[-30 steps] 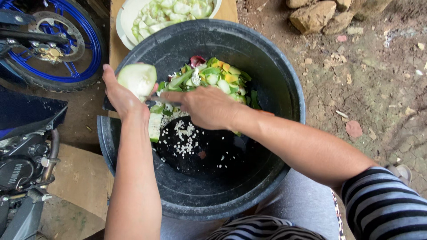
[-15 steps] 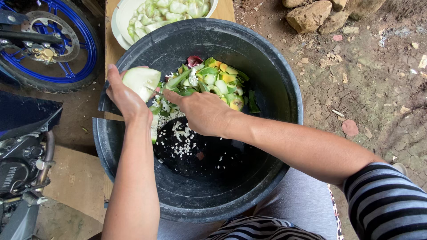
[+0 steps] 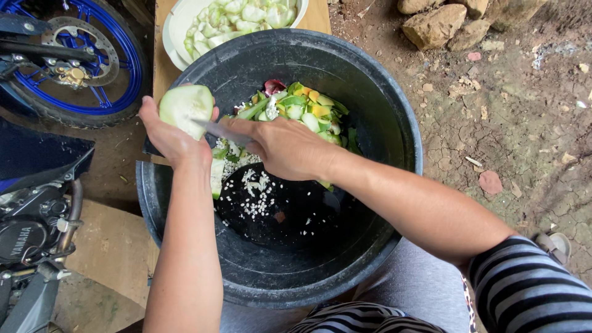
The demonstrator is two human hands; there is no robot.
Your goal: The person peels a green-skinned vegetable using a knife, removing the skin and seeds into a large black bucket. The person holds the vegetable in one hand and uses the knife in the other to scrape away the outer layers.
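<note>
My left hand [image 3: 165,134] holds a pale green gourd piece [image 3: 185,106] over the left rim of a big black tub [image 3: 394,111]. My right hand [image 3: 285,148] grips a knife [image 3: 217,129]; its blade lies against the cut face of the gourd. Inside the tub sit a heap of green and yellow vegetable scraps [image 3: 302,108] and scattered white seeds [image 3: 256,194]. A strip of green peel [image 3: 216,176] hangs below my left hand.
A white plate of cut pale green pieces [image 3: 237,18] rests on a wooden board [image 3: 161,68] behind the tub. A motorbike with a blue wheel [image 3: 74,61] stands at the left. Rocks [image 3: 435,24] and cracked bare earth lie to the right.
Both hands have stayed over the tub's left side. The knife blade now lies further across the gourd piece, and the gourd has turned slightly in my left hand.
</note>
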